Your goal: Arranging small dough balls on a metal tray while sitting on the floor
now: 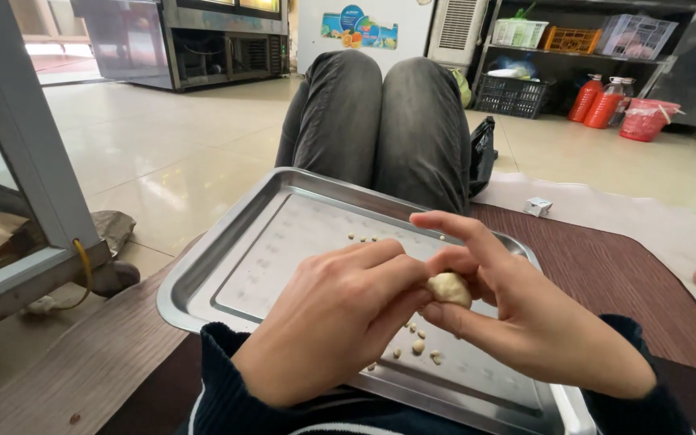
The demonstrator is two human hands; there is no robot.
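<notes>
The steel tray point(227, 266) lay across the person's lap, beside a brown mat point(606, 266), with small pale crumbs point(416, 346) scattered on its floor. Above it, the left hand point(332, 322) and right hand point(525, 314) met around a pale dough lump point(449, 288). Both hands grasped the lump, fingers curled, the right index finger extended. The step in hand appeared to be shaping or pinching the dough; the next move would likely call for light, even finger pressure.
</notes>
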